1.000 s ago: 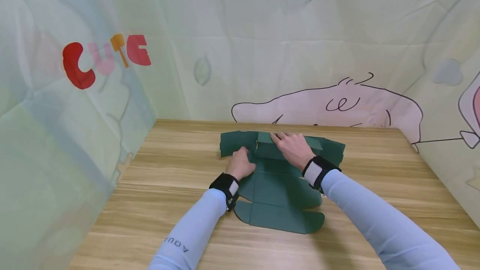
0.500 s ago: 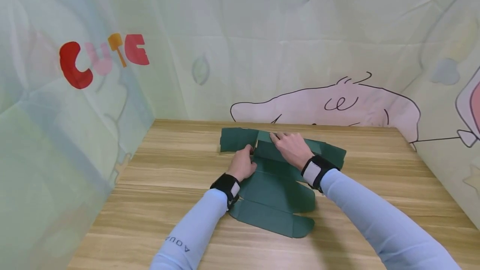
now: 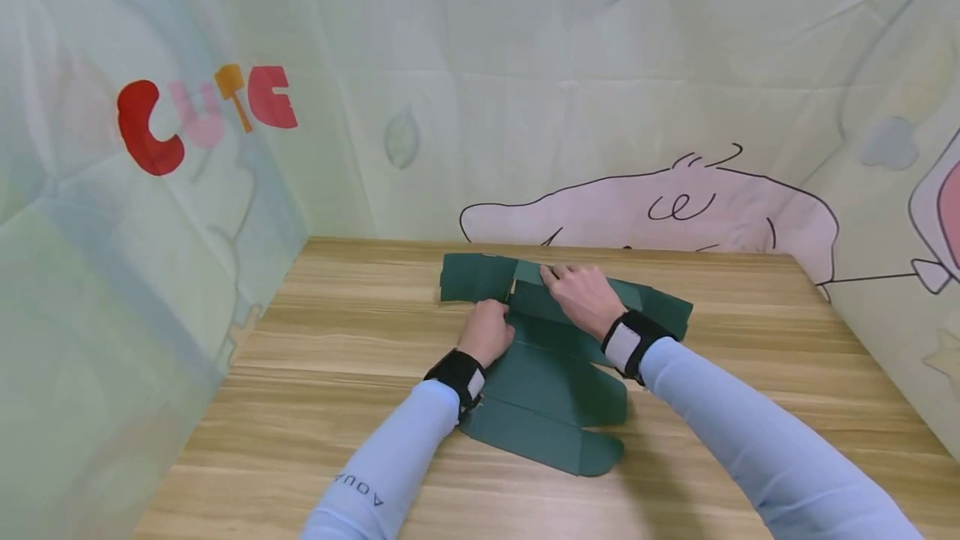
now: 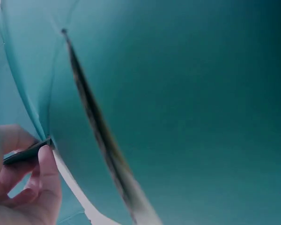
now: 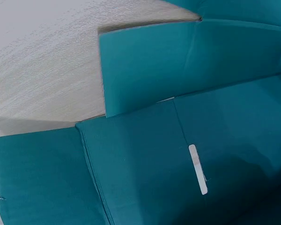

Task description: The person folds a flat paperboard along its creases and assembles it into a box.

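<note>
A dark green cardboard box (image 3: 555, 382), partly folded, lies on the table with its creased panels running toward me. Along its far side a folded-up wall (image 3: 536, 298) stands, with side flaps (image 3: 472, 277) spread left and right. My left hand (image 3: 487, 332) is at the left end of that wall. In the left wrist view, its thumb and fingers pinch a small flap (image 4: 28, 152) of the cardboard. My right hand (image 3: 588, 298) grips the folded wall from above, fingertips over its top edge. The right wrist view shows a white slot (image 5: 198, 168) in a panel; the right fingers are hidden there.
The wood-grain table (image 3: 360, 315) extends around the box on all sides. A printed cloth (image 3: 420, 107) with cartoon drawings hangs behind the table and along both sides. Rounded flaps (image 3: 600, 452) of the box point toward the near edge.
The near end of the box has swung left, and its left far flap has risen slightly. My left hand has shifted a little at the wall's end; the right hand stays nearly in place.
</note>
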Demonstrator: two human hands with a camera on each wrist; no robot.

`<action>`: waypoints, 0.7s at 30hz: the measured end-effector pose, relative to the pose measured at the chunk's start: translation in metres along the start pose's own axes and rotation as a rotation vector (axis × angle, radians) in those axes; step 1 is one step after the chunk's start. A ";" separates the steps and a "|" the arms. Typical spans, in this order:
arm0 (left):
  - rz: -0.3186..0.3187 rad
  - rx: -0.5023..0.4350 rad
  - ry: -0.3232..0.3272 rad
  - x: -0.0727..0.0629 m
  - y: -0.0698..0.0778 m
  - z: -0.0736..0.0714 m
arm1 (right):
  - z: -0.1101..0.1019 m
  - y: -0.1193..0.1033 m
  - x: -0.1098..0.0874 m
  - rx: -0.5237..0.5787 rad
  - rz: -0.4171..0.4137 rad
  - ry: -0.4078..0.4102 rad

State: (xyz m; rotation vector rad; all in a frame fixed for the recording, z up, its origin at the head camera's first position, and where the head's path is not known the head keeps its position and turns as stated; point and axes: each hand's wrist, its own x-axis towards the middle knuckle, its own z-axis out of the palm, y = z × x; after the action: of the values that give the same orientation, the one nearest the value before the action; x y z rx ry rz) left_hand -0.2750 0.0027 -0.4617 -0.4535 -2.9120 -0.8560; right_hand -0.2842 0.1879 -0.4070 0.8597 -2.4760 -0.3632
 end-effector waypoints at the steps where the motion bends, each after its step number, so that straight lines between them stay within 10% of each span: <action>1: -0.003 -0.008 -0.007 0.000 -0.001 0.000 | 0.000 0.000 0.000 -0.001 -0.001 0.001; 14: 0.023 0.093 -0.002 -0.001 -0.002 0.002 | -0.002 0.000 0.000 -0.016 -0.009 -0.014; 21: -0.037 0.001 -0.084 0.000 -0.004 -0.004 | -0.001 0.000 -0.002 -0.029 -0.008 -0.029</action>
State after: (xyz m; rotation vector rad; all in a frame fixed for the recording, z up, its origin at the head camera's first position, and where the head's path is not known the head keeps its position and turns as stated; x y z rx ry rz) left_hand -0.2761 -0.0029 -0.4611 -0.4478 -3.0059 -0.8600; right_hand -0.2822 0.1894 -0.4068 0.8581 -2.4885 -0.4160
